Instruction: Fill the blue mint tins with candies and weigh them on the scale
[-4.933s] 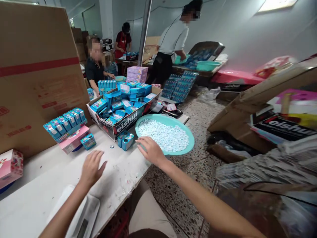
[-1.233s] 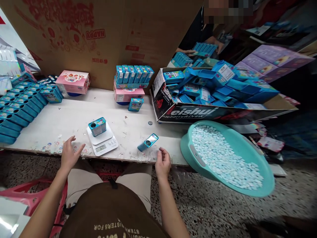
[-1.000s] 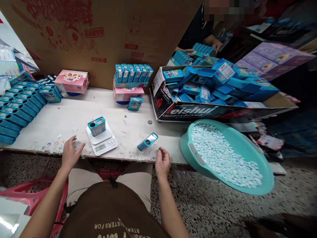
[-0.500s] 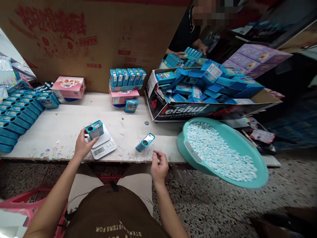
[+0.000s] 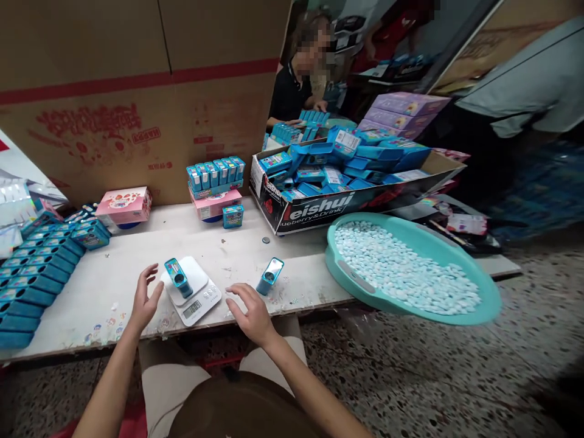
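Observation:
A small white scale [image 5: 194,295] sits near the table's front edge with a blue tin [image 5: 177,277] standing on its pan. My left hand [image 5: 146,297] hovers just left of the scale, fingers spread and holding nothing. My right hand [image 5: 249,309] reaches over the table edge to the right of the scale, fingers stretched out, empty. A second blue tin [image 5: 270,275] stands just beyond my right hand. A teal basin [image 5: 351,277] full of pale blue tablets [image 5: 401,274] overhangs the table's right end.
A cardboard tray [image 5: 314,210] heaped with blue tins lies behind the basin. Rows of blue tins [image 5: 34,267] fill the table's left end. Pink boxes [image 5: 123,205] and a large brown carton [image 5: 137,97] stand at the back. Other people work beyond the carton.
My left hand has let go of the tin on the scale and opened beside it. My right hand has moved left onto the table and opened. The view has tilted up.

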{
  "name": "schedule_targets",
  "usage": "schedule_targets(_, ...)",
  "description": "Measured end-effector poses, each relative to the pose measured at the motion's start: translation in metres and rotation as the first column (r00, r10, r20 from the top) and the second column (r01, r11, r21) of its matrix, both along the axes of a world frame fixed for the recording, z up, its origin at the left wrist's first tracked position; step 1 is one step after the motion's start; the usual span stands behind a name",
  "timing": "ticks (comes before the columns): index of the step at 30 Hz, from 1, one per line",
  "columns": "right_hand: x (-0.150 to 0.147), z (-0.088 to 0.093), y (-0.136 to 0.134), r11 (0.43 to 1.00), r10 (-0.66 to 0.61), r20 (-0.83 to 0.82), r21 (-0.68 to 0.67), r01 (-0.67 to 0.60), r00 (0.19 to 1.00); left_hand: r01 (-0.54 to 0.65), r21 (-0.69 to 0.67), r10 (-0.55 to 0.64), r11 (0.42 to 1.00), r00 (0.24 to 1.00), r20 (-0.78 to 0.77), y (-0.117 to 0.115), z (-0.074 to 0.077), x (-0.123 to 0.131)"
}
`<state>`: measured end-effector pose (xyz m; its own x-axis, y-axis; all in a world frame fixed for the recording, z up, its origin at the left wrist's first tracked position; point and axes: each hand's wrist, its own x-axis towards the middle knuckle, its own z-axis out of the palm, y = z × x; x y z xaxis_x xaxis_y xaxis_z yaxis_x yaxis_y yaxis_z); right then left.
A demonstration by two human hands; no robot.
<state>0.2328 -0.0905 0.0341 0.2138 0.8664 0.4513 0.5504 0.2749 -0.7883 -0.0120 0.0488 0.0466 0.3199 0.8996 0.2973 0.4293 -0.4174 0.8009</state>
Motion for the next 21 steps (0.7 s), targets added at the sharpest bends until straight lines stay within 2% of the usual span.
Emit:
schedule_targets(2, 0.002, 0.000, -0.002, 1.000, -0.029, -0.014, -0.010, 0.029, 0.999, 0.187, -0.134, -0.193, 0.973, 0.981, -0.028, 0.021, 0.008, -0.004)
schedule_targets(5, 0.003, 0.001, -0.008, 0.997, -0.075, -0.062, -0.034, 0.073, 0.995, 0.356, -0.351, -0.397, 0.866, 0.916, -0.053, 0.049, 0.020, 0.004)
schedule_targets(8, -0.003, 0.001, -0.010, 0.991, -0.120, -0.203, -0.085, 0.105, 0.972, 0.384, -0.423, -0.457, 0.821, 0.886, -0.082, 0.060, 0.025, 0.020)
schedule_targets(10, -0.009, 0.001, -0.006, 0.981, -0.170, -0.396, -0.154, 0.118, 0.902, 0.369, -0.372, -0.435, 0.852, 0.893, -0.112, 0.055, 0.028, 0.032)
schedule_targets(11, -0.013, 0.000, -0.001, 0.975, -0.200, -0.522, -0.194, 0.113, 0.829, 0.355, -0.318, -0.412, 0.879, 0.901, -0.134, 0.049, 0.030, 0.038)
schedule_targets(12, -0.017, -0.001, 0.004, 0.969, -0.227, -0.658, -0.229, 0.096, 0.718, 0.344, -0.240, -0.387, 0.908, 0.908, -0.163, 0.042, 0.033, 0.044)
schedule_targets(13, -0.020, -0.002, 0.012, 0.964, -0.249, -0.785, -0.258, 0.066, 0.567, 0.346, -0.144, -0.370, 0.927, 0.907, -0.202, 0.034, 0.038, 0.049)
schedule_targets(15, -0.023, -0.003, 0.028, 0.955, -0.285, -0.941, -0.294, -0.024, 0.180, 0.401, 0.043, -0.370, 0.915, 0.876, -0.309, 0.018, 0.049, 0.059)
schedule_targets(16, -0.024, -0.004, 0.037, 0.951, -0.300, -0.954, -0.298, -0.077, -0.008, 0.455, 0.108, -0.388, 0.884, 0.842, -0.376, 0.011, 0.055, 0.064)
schedule_targets(17, -0.023, -0.004, 0.045, 0.948, -0.311, -0.936, -0.293, -0.128, -0.163, 0.513, 0.149, -0.407, 0.845, 0.800, -0.442, 0.005, 0.060, 0.069)
schedule_targets(18, -0.022, -0.004, 0.053, 0.944, -0.321, -0.906, -0.282, -0.171, -0.277, 0.564, 0.166, -0.424, 0.809, 0.755, -0.500, 0.000, 0.064, 0.074)
schedule_targets(19, -0.020, -0.005, 0.058, 0.942, -0.324, -0.878, -0.266, -0.205, -0.351, 0.602, 0.166, -0.435, 0.781, 0.715, -0.547, -0.003, 0.066, 0.079)
schedule_targets(21, -0.017, -0.005, 0.066, 0.943, -0.314, -0.844, -0.224, -0.245, -0.435, 0.638, 0.165, -0.435, 0.752, 0.669, -0.603, -0.006, 0.067, 0.088)
